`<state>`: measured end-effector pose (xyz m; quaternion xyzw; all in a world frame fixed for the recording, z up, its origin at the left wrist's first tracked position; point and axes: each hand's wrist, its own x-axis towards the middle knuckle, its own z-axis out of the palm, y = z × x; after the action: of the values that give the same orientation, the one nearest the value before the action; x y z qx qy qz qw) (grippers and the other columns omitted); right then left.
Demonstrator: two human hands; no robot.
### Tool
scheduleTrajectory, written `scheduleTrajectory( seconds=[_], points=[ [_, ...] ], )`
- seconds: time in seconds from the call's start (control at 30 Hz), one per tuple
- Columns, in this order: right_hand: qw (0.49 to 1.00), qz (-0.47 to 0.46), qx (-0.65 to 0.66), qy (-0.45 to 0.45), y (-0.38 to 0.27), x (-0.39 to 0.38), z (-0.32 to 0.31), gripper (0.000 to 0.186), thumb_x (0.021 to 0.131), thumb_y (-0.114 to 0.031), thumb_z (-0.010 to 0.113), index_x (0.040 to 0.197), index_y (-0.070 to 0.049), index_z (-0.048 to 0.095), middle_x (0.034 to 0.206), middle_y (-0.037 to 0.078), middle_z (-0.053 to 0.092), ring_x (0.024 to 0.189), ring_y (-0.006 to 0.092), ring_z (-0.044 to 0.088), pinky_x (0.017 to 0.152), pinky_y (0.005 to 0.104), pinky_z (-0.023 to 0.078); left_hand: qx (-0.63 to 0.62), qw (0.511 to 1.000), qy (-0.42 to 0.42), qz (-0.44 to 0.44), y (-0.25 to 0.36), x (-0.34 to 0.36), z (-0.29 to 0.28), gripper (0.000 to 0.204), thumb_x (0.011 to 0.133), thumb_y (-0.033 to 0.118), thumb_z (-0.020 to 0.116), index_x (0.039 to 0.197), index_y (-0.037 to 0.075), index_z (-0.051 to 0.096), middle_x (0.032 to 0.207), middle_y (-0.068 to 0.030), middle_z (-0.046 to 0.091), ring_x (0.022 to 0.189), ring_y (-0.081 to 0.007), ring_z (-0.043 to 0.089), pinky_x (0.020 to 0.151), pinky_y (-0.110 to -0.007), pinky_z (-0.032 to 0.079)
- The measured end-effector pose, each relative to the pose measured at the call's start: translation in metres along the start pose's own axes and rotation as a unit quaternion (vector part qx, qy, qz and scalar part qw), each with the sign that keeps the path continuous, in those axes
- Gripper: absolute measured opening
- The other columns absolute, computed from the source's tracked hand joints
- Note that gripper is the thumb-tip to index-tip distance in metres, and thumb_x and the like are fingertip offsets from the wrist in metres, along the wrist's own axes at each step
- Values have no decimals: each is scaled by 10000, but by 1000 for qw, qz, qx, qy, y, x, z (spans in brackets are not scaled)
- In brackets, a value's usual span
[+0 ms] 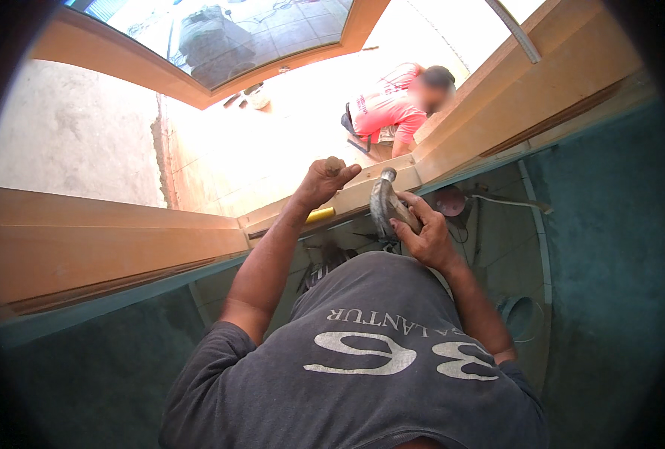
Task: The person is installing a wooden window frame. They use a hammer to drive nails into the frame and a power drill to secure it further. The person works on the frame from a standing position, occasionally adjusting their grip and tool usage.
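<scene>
My right hand (428,238) is wrapped round a claw hammer (381,202), gripping it close to the metal head, whose round striking face points up and away from me. Over the wooden sill (362,188) of the frame, my left hand (319,185) is closed. A brownish rounded end shows at the top of that fist; what it belongs to is hidden. Just below the left hand, a yellow tool or handle (320,215) lies along the sill. The hammer head is apart from the left hand, a little to its right.
An open glazed wooden sash (211,96) hangs at the upper left. Beyond the frame, a person in a pink shirt (392,108) crouches near the sill. A metal rule (516,31) rests against the right jamb (527,97). A bucket (518,316) stands low on the right.
</scene>
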<state>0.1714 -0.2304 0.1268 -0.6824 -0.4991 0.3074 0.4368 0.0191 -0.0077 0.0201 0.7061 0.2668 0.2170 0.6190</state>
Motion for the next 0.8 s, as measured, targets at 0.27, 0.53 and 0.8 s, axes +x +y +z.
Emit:
scheduleTrajectory(
  seconds=[0.27,0.53,0.8],
  points=[
    [965,-240,-51,89,-57,52,9,475,947,-82,684,1397,19,570,1103,247,706,932,350,713,797,412,560,-64,995,-2,73,-14,7,3,252,1002,204,698,820,37,652,669,49,550,656,-68,528,589,-275,464],
    [937,-103,-322,-89,-58,72,22,505,1002,-223,611,1478,-80,520,1053,214,688,914,369,696,796,483,544,69,981,21,181,-50,20,-5,315,943,256,722,1113,11,623,861,-40,660,812,-122,617,709,-313,518],
    [965,-100,-240,-31,-36,64,28,516,995,-254,603,1470,-78,506,1141,236,674,985,417,687,861,520,542,18,1000,-9,-12,-16,3,0,249,945,230,736,851,14,656,701,8,582,673,-90,522,592,-317,458]
  ],
)
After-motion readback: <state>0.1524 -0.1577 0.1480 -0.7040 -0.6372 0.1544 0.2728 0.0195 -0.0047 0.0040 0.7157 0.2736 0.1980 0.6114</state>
